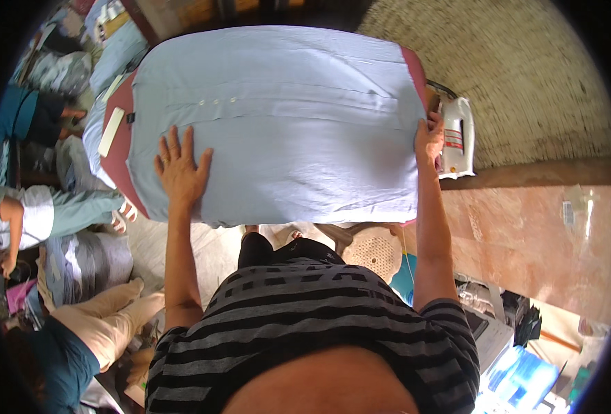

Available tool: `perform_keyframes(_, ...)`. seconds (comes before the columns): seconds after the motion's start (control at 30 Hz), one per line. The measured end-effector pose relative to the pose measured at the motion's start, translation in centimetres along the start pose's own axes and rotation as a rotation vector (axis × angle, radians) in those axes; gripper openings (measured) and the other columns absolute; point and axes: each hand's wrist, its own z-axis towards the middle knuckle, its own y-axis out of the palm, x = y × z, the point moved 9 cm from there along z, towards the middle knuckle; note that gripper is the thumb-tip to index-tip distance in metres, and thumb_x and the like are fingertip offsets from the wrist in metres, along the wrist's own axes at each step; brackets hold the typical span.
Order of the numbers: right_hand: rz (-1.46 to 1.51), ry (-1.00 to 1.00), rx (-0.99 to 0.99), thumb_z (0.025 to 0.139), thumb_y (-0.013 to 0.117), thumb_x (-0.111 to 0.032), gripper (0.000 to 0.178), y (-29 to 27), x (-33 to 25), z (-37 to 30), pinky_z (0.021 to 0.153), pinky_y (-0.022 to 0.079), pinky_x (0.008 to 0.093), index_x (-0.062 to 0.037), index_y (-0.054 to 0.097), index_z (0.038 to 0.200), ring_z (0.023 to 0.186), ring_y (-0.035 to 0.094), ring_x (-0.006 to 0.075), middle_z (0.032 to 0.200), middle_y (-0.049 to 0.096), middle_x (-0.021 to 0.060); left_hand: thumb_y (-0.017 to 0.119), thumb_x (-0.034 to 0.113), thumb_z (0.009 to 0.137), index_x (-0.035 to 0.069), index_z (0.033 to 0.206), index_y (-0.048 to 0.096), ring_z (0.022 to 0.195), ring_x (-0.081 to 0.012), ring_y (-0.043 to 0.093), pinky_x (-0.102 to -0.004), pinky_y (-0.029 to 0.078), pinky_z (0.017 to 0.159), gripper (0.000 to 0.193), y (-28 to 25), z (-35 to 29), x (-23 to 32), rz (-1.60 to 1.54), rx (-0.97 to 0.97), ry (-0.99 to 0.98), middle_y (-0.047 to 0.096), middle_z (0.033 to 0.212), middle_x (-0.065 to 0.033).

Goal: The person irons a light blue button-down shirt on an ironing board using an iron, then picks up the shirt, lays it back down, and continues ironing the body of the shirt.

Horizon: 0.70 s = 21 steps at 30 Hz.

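A light blue shirt (285, 155) lies spread over a maroon padded board (118, 165), with a line of small white buttons along its front and a dark label at its left end. My left hand (183, 172) rests flat on the shirt's left part, fingers spread. At the right end, my right hand (429, 141) is closed on the shirt's edge, the thumb on the near side and the other fingers partly hidden. Just beyond that hand stands a white iron (457, 138) with a red label and a dark cord.
Two white strips, one a white bar (111, 131), lie at the board's left end. A tan perforated stool (372, 254) stands below the board. A brown stone-like surface (526, 234) extends right. People sit at left among bundled cloth (88, 269).
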Motion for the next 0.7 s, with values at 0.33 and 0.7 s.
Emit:
perform_keyframes(0.33, -0.017, -0.429, -0.146, 0.085, 0.063, -0.005, 0.022, 0.5, -7.4, 0.6, 0.087, 0.05, 0.0443, -0.0059, 0.066, 0.107, 0.097, 0.062, 0.0373, 0.105, 0.065, 0.0158, 0.056, 0.045, 0.092, 0.013, 0.146, 0.043, 0.147, -0.0403, 0.019, -0.0633, 0.015, 0.112, 0.065, -1.6, 3.2, 5.1, -0.121, 0.077, 0.141, 0.027, 0.158, -0.0173)
perform_keyframes(0.7, -0.091, -0.135, -0.254, 0.08, 0.074, -0.038, 0.039, 12.1, -6.5, 12.5, 0.086, 0.05, 0.0424, -0.0107, 0.07, 0.108, 0.095, 0.064, 0.0317, 0.102, 0.068, 0.0132, 0.053, 0.05, 0.093, 0.016, 0.147, 0.042, 0.143, -0.0458, 0.025, -0.063, 0.021, 0.11, 0.065, 0.6, 9.4, 12.6, -0.188, 0.069, 0.384, 0.028, 0.157, -0.019)
